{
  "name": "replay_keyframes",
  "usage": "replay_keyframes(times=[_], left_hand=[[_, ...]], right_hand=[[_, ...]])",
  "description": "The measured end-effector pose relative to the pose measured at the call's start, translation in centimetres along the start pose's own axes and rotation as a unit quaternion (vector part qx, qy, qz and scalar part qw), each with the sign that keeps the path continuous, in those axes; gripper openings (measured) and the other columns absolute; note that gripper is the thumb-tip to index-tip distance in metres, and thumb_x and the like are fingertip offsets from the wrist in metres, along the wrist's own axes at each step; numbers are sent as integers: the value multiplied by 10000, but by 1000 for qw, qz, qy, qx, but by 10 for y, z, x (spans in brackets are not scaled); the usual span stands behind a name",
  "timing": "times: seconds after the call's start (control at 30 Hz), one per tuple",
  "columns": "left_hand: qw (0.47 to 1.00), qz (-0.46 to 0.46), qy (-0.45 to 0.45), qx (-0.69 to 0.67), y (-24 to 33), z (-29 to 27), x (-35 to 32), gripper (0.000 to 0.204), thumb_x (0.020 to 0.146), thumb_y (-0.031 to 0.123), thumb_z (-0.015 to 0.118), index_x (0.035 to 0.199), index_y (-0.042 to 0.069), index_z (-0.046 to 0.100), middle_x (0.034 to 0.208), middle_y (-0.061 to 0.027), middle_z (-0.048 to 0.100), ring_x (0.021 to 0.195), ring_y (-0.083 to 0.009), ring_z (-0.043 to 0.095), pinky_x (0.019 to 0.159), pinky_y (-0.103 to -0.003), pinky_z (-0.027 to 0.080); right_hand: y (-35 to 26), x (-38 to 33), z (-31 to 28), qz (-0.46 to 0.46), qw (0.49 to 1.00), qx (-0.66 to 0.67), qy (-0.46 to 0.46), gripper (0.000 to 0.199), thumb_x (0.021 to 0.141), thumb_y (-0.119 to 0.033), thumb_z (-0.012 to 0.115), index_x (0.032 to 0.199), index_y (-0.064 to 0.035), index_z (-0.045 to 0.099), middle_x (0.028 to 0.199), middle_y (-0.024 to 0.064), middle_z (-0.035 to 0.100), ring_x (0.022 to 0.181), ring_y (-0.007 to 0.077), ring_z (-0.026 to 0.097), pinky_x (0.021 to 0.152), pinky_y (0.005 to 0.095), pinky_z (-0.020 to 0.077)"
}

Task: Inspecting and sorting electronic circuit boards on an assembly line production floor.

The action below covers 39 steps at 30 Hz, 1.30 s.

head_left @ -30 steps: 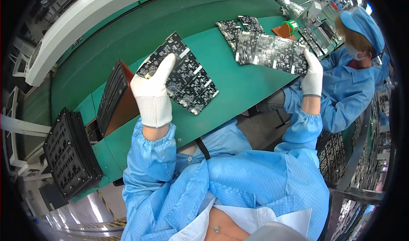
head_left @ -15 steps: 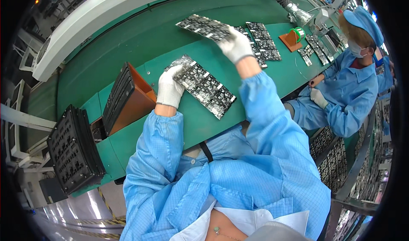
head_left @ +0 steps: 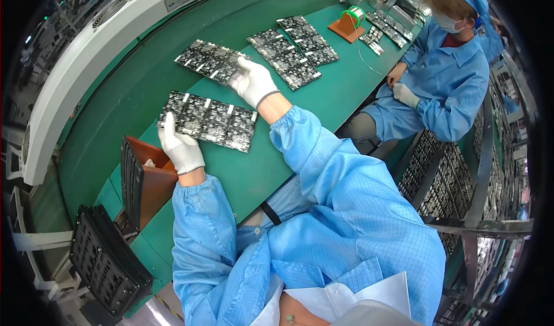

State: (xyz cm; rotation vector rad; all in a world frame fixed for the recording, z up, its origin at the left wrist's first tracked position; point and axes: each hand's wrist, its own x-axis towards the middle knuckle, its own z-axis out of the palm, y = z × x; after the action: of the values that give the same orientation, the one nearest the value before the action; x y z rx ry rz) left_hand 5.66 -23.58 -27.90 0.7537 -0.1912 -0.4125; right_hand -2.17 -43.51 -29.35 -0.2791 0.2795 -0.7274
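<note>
My left hand point(head_left: 180, 148), in a white knit glove, is closed on the left end of a black circuit board panel point(head_left: 209, 120) made of several joined sections. The thumb lies over its top face. Beyond it, my right hand point(head_left: 254, 83), gloved too, grips the right end of another circuit board panel point(head_left: 208, 60), which is tilted above the bench. The two panels are close together but apart. On the green mat to the right lie two more such panels, a nearer one point(head_left: 284, 59) and a farther one point(head_left: 309, 40).
An orange-brown bin point(head_left: 151, 158) and stacked black trays point(head_left: 107, 262) stand at the left. A solder wire spool point(head_left: 353, 17) on an orange holder sits far right. A co-worker point(head_left: 444, 89) sits at the right, beside racks of boards point(head_left: 447, 182). A white curved machine arm point(head_left: 86, 60) arches at left.
Both panels have shifted left in the picture with my hands, as the whole view turned. The right hand's panel has come closer to the left one, and the left panel now lies more level.
</note>
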Motion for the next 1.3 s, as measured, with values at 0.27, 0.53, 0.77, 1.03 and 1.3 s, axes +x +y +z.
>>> replay_keyframes(times=[0.27, 0.53, 0.77, 1.03, 1.3], left_hand=[[963, 13, -90, 254, 1, 2, -4, 561, 927, 71, 635, 1437, -58, 438, 1237, -104, 579, 1002, -184, 585, 890, -290, 484], [963, -19, -37, 266, 1, -4, -4, 449, 908, 56, 657, 1321, -22, 499, 1073, -54, 547, 855, -128, 537, 750, -283, 479], [980, -29, 24, 193, -2, -8, -3, 468, 929, 30, 609, 1368, -24, 455, 1166, -111, 581, 975, -200, 585, 836, -385, 494], [986, -14, 62, 151, -1, -8, -5, 452, 937, 21, 596, 1357, -38, 439, 1175, -145, 603, 1019, -240, 614, 876, -397, 508], [979, 33, 51, 194, -8, -13, -8, 448, 923, 85, 626, 1337, -34, 500, 1217, -132, 583, 1026, -221, 607, 843, -369, 552]], right_hand=[[7, -9, 0, -22, 1000, -13, -10, 148, 1013, -108, 560, 1155, -73, 586, 1163, 101, 634, 1004, 270, 631, 899, 428, 549], [8, -13, 6, -37, 997, -63, -21, 159, 1001, -113, 602, 1150, -61, 579, 1119, 79, 641, 969, 230, 656, 814, 395, 573], [12, -10, 3, -69, 966, -250, 5, 212, 970, -130, 625, 1136, -8, 572, 1042, 72, 617, 885, 178, 649, 722, 353, 581], [2, -26, 20, -102, 920, -377, 27, 327, 947, -243, 685, 1111, 31, 615, 1018, 93, 603, 858, 173, 615, 646, 321, 567], [-12, -26, 18, -5, 934, -356, 37, 211, 957, -279, 701, 861, -152, 562, 680, -69, 474, 471, 41, 354, 424, 221, 260]])
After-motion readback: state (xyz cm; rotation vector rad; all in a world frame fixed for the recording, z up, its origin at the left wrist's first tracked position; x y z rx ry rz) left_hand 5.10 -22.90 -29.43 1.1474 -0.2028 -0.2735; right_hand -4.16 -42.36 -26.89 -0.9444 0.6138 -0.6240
